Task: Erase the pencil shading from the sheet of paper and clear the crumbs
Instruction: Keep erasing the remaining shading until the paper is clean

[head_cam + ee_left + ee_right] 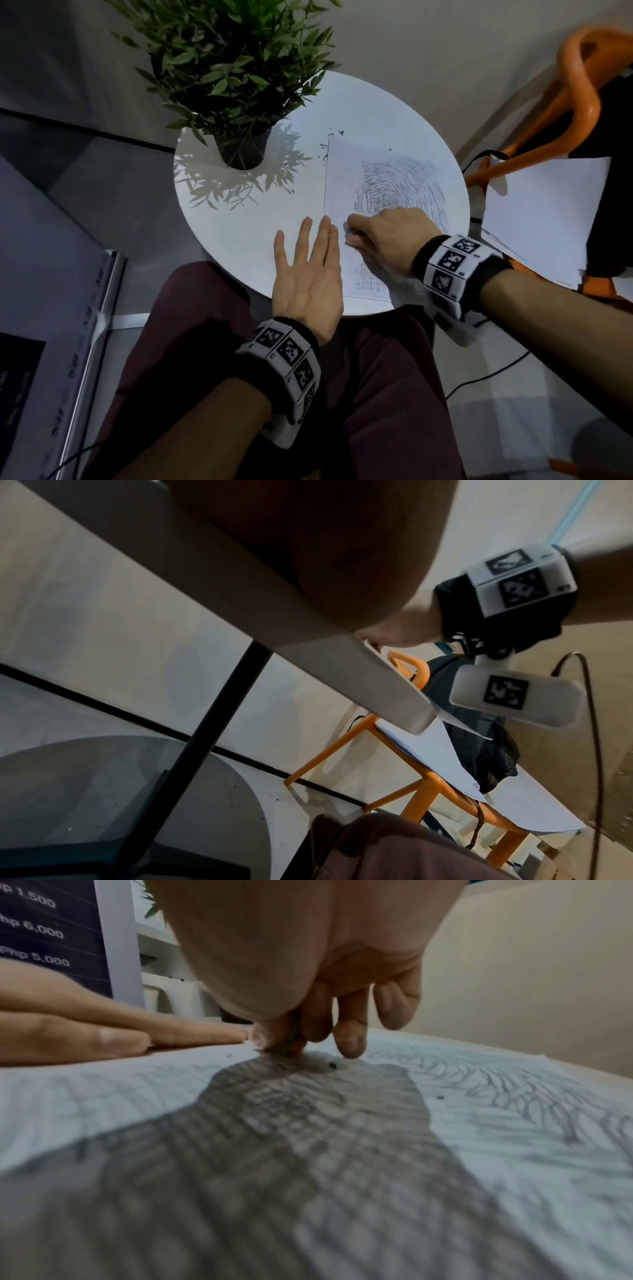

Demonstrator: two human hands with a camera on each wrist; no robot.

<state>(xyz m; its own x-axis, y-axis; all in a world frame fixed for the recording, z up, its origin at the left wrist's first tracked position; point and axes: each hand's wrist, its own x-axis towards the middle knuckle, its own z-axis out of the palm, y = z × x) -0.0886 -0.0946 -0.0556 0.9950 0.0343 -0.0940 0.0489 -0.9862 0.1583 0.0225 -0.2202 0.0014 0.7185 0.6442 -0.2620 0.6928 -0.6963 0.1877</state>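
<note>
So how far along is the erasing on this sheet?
Early to midway. Done: the sheet looks pale along its left strip, and crumbs already lie past its top left corner. In hand: the right hand pinches a small white eraser against the paper while the left hand lies flat beside it. Left: the dense shading and all the crumbs.

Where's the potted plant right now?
In the head view, the potted plant stands at the far left of the round white table, left of the sheet of paper and beyond the left hand.
</note>
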